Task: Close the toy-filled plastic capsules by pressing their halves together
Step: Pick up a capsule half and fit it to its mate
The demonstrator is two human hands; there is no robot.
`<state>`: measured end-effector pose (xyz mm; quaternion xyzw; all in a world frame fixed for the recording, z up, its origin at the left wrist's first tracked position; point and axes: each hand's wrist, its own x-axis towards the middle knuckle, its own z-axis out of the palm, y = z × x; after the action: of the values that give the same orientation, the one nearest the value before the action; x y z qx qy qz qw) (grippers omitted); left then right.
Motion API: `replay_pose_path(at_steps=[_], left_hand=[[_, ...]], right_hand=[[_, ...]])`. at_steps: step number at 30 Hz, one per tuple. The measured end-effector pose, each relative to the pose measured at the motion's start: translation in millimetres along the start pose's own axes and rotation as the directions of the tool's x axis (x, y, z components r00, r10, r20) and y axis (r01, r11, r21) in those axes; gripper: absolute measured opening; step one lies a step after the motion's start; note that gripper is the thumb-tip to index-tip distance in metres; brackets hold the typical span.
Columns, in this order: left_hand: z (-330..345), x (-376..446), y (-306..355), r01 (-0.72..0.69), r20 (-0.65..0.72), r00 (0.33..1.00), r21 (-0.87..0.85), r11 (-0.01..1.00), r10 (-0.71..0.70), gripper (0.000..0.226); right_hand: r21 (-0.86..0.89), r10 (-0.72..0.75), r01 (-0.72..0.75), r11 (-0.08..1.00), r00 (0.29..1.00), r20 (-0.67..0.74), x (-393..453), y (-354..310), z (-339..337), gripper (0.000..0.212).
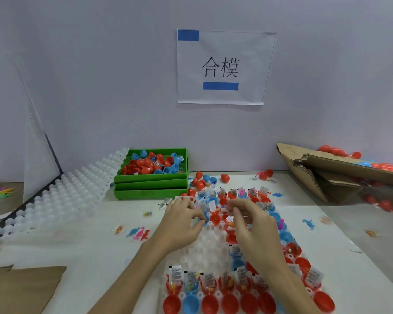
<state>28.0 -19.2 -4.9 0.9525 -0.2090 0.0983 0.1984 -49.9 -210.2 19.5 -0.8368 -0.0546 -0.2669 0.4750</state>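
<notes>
Worktop [95, 252]: white surface against a pale wall, seen from the head view.
Tray [204, 245]: white moulded tray with rows of cups, centre near; the middle cups show bare.
Capsules [216, 302]: open red and blue halves stand in the tray, along the near row, the right side and the far rows; many hold a small packet with a printed slip.
Left hand [182, 220]: over the far-left part of the tray, fingers curled, pinching a blue half [203, 219] between thumb and fingertips.
Right hand [250, 220]: beside the left hand over the tray, fingers curled and narrow; whether they hold anything I cannot tell.
Green trays [150, 184]: stacked at far centre-left; the top one is filled with loose red and blue halves.
Spare trays [61, 200]: white moulded trays lying in a row at far left, touching the green stack.
Loose capsules [224, 177]: red and blue pieces on the worktop just right of the green trays.
Toys [138, 233]: small blue and pink dinosaur figures left of the tray; another blue one [309, 224] at right.
Carton [327, 171]: torn cardboard box at far right, red capsules inside.
Sign [222, 66]: paper sheet on the wall with two blue strips.
Cardboard [21, 288]: brown sheet at near left.
</notes>
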Motion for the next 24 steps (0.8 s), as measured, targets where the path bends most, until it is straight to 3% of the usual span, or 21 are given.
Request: replay_pose_path(at_steps=[5, 12, 16, 19, 22, 24], left_hand=[[-8.3, 1.2, 2.5, -0.014, -0.006, 1.000, -0.069, 0.998, 0.013, 0.020], [-16.1, -19.6, 16.9, -0.123, -0.250, 0.967, -0.290, 0.949, 0.049, 0.018], [-19.7, -41.6, 30.0, -0.257, -0.328, 0.934, -0.333, 0.907, 0.144, 0.011], [-26.1, -51.3, 37.9, -0.289, -0.330, 0.928, -0.355, 0.889, 0.170, 0.013], [-31.4, -57.2, 43.3, -0.191, -0.295, 0.955, -0.519, 0.833, 0.035, 0.019], [-35.2, -57.8, 46.6, -0.074, -0.212, 0.970, -0.725, 0.685, -0.119, 0.027]], right_hand=[[-0.015, 0.026, -0.026, 1.000, 1.000, 0.008, 1.3, 3.6, 2.4, 0.023], [-0.021, 0.099, -0.098, 0.995, 0.994, 0.050, 3.1, 3.7, 1.2, 0.025], [0.174, 0.219, -0.269, 0.947, 0.941, 0.260, 4.2, -3.4, -3.8, 0.045], [0.310, 0.220, -0.359, 0.880, 0.889, 0.402, 2.2, -8.2, -7.0, 0.039], [0.444, 0.118, -0.309, 0.841, 0.905, 0.408, 1.9, -10.2, -7.2, 0.031], [0.512, 0.101, -0.300, 0.805, 0.919, 0.380, 2.2, -11.1, -7.1, 0.031]])
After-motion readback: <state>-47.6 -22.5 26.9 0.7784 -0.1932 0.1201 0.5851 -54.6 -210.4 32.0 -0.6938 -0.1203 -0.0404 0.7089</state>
